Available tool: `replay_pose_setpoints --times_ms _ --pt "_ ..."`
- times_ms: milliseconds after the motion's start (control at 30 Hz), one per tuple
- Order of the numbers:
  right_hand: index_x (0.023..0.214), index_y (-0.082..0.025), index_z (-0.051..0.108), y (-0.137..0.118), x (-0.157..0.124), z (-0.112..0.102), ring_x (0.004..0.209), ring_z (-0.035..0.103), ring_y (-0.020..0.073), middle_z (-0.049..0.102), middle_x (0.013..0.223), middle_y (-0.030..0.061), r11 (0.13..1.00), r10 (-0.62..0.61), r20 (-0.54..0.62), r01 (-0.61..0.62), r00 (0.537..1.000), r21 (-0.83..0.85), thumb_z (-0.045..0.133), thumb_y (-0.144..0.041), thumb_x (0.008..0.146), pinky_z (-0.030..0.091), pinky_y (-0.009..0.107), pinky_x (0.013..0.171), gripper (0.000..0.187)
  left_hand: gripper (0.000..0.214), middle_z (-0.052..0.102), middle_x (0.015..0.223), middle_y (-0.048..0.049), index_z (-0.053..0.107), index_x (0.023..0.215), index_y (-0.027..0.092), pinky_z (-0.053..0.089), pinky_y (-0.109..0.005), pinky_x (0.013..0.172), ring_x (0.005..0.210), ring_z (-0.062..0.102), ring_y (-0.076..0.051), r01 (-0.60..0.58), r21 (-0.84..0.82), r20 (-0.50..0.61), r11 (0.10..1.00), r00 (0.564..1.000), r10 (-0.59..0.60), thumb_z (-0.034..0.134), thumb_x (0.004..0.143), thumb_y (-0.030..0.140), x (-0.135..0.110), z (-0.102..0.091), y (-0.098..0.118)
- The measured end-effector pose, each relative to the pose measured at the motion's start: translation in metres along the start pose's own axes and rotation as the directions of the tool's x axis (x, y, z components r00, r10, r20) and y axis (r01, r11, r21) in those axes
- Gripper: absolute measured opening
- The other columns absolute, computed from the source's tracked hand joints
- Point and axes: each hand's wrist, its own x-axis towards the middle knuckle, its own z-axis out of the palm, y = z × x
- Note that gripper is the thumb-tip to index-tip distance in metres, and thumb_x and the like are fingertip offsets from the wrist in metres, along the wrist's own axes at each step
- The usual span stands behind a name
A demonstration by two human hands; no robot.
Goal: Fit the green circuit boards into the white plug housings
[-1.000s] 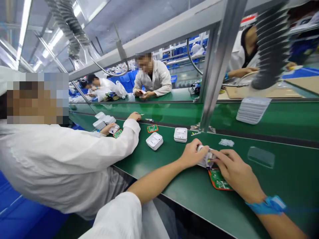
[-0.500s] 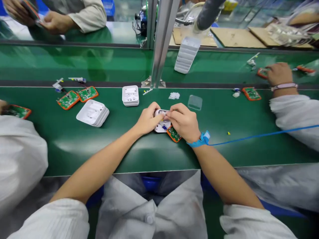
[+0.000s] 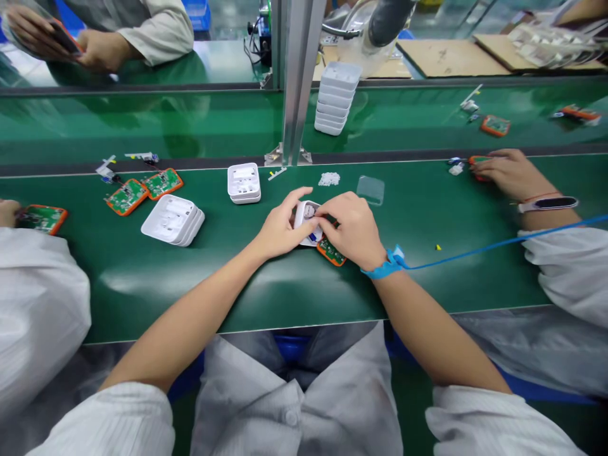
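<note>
A white plastic housing (image 3: 301, 218) is tilted on the green table between my two hands. My left hand (image 3: 280, 228) grips its left side, with the thumb across the front and the index finger stretched out past the far edge. Over the housing, my right hand (image 3: 354, 228) has thumb and fingertips pinched together at its inside; what they hold is too small to make out. Dark and blue small parts show inside the housing. A green circuit board with an orange edge (image 3: 331, 252) lies against the housing's right side, partly under my right hand.
White housings stand in stacks at left (image 3: 171, 220) and behind (image 3: 244, 182). Two circuit boards (image 3: 127, 196) lie further left. Small white pieces (image 3: 329, 179) and a clear plate (image 3: 370, 190) lie beyond my hands. A blue wrist cord (image 3: 475, 252) runs right. Co-workers' hands (image 3: 515, 174) are on both sides.
My left index finger has lifted and straightened, and the housing is tipped up more. At right, a co-worker's hand has come from the far strip to a circuit board on the near table.
</note>
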Motion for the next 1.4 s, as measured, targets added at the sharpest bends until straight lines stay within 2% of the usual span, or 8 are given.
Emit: replay_pose_setpoints --times_ms 100,200,267,367,567,867,1200,1400 --pt "0.087 -0.022 0.071 -0.001 -0.002 -0.013 0.096 0.059 0.0252 0.073 0.087 0.0036 0.990 -0.018 0.202 -0.011 0.979 0.140 0.067 -0.026 0.089 0.036 0.038 0.079 0.006 0.087 0.059 0.134 -0.0121 0.049 0.138 0.024 0.056 -0.038 0.088 0.108 0.066 -0.028 -0.112 0.075 0.220 0.991 0.971 0.093 0.089 0.064 0.046 -0.001 -0.015 0.003" --pt "0.086 -0.022 0.070 -0.007 -0.004 -0.017 0.100 0.056 0.0268 0.072 0.088 0.0035 0.980 -0.027 0.341 -0.042 0.940 0.193 0.076 -0.037 0.083 0.033 0.039 0.081 0.017 0.098 0.061 0.131 -0.0117 0.052 0.133 0.023 0.055 -0.042 0.094 0.112 0.064 -0.031 -0.162 0.175 0.351 0.971 0.932 0.092 0.096 0.050 0.050 -0.001 -0.027 0.005" --pt "0.087 -0.021 0.068 -0.011 -0.006 -0.014 0.102 0.055 0.0275 0.071 0.091 0.0042 0.981 0.016 0.326 -0.078 0.945 0.177 0.077 -0.037 0.082 0.032 0.038 0.080 0.019 0.091 0.062 0.126 -0.0100 0.052 0.129 0.023 0.055 -0.042 0.091 0.108 0.065 -0.030 -0.160 0.234 0.330 0.959 0.941 0.076 0.094 0.053 0.050 -0.001 -0.029 0.005" --pt "0.088 -0.020 0.067 -0.016 -0.007 -0.005 0.105 0.054 0.0280 0.071 0.092 0.0051 0.991 0.070 0.198 -0.092 0.978 0.102 0.069 -0.026 0.088 0.029 0.039 0.079 0.006 0.087 0.061 0.122 -0.0085 0.048 0.126 0.023 0.054 -0.038 0.084 0.102 0.065 -0.027 -0.124 0.278 0.230 0.952 0.971 0.059 0.092 0.056 0.051 -0.002 -0.024 0.003" --pt "0.084 -0.019 0.065 -0.021 -0.009 0.013 0.091 0.057 0.0247 0.070 0.088 0.0063 1.000 -0.011 0.022 0.010 1.000 0.022 0.059 -0.019 0.092 0.031 0.039 0.076 0.010 0.084 0.058 0.111 -0.0050 0.042 0.113 0.023 0.052 -0.036 0.081 0.097 0.063 -0.024 -0.109 0.354 0.135 0.929 0.989 0.064 0.093 0.052 0.050 -0.003 -0.017 0.001" --pt "0.077 -0.021 0.057 -0.020 -0.008 0.027 0.081 0.056 0.0216 0.063 0.080 0.0053 0.987 -0.016 -0.137 0.038 0.990 0.159 0.055 -0.015 0.092 0.042 0.036 0.074 0.017 0.084 0.057 0.106 -0.0035 0.038 0.110 0.024 0.050 -0.034 0.077 0.093 0.062 -0.022 -0.087 0.349 0.109 0.933 0.993 0.051 0.092 0.050 0.047 -0.002 -0.016 0.004" --pt "0.070 -0.022 0.044 -0.019 0.003 0.024 0.078 0.050 0.0198 0.053 0.075 0.0019 0.940 0.086 0.068 -0.104 0.994 0.325 0.053 -0.012 0.076 0.035 0.034 0.071 0.015 0.079 0.055 0.098 -0.0002 0.038 0.105 0.024 0.046 -0.031 0.069 0.083 0.058 -0.018 -0.048 0.334 0.081 0.942 0.996 0.022 0.090 0.049 0.042 -0.003 -0.013 0.005" --pt "0.069 -0.022 0.040 -0.022 0.010 0.019 0.079 0.046 0.0207 0.052 0.076 0.0035 0.971 -0.042 0.180 -0.003 0.983 0.240 0.048 -0.011 0.079 0.029 0.035 0.069 0.017 0.073 0.054 0.095 0.0010 0.037 0.104 0.024 0.044 -0.031 0.066 0.080 0.056 -0.017 -0.086 0.323 0.102 0.942 0.993 0.056 0.087 0.052 0.037 -0.003 -0.012 0.005"
